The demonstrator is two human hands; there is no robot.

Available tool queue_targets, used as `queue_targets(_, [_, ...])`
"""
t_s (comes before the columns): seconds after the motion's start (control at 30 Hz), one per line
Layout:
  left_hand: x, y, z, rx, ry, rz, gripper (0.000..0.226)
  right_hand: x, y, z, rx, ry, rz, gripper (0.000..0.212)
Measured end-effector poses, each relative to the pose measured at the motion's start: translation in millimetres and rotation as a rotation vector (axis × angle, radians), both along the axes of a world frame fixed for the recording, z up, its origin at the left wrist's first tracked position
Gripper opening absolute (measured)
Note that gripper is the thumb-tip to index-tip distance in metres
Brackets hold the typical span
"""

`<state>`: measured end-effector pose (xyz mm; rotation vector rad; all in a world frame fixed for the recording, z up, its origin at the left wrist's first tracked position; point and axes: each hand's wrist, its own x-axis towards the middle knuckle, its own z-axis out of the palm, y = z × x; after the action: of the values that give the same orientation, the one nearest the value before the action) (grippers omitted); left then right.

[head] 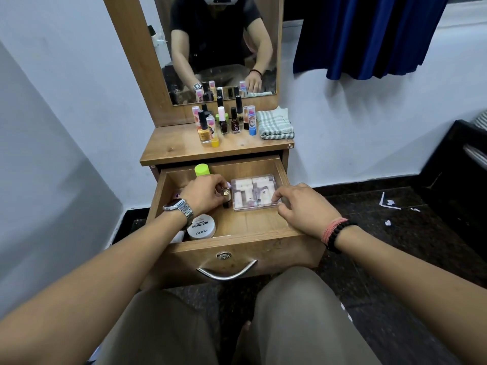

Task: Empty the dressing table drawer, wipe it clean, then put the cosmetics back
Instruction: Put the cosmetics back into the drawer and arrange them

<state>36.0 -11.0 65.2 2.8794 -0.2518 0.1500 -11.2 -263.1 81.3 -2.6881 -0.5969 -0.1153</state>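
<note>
Fingers of the left hand (204, 192) are curled round a small dark glass bottle with a gold cap (225, 197), pinching it at the cap as it stands in the middle of the open wooden drawer (266, 225). Over on the other side, the right hand (303, 206) has its fingers bent at the near right corner of a clear, flat plastic box of pale cosmetics (254, 192), fingertips on its edge, though whether it's truly gripped I cannot tell. That bottle looks light, rigid and breakable, slick glass too, so a hold lower on the body would be safer than the cap alone. Judging by its look, the box is stiff and light; take it by both long edges. Just beside the left wrist sits a round white nail polish remover tub (201, 227). More bottles and a folded checked cloth (275, 125) wait on the tabletop (179, 148).
</note>
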Motion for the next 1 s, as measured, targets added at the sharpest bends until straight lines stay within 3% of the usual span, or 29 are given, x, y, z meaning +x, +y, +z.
queue_targets(0.63, [-2,10,7,0.041,-0.015,-0.001,0.027,0,1,-1,0.001,0.006,0.000,0.026])
queue_targets(1.0, [-52,-7,39,-0.114,-0.055,-0.153,0.023,3,2,1,-0.048,0.011,0.018,0.025])
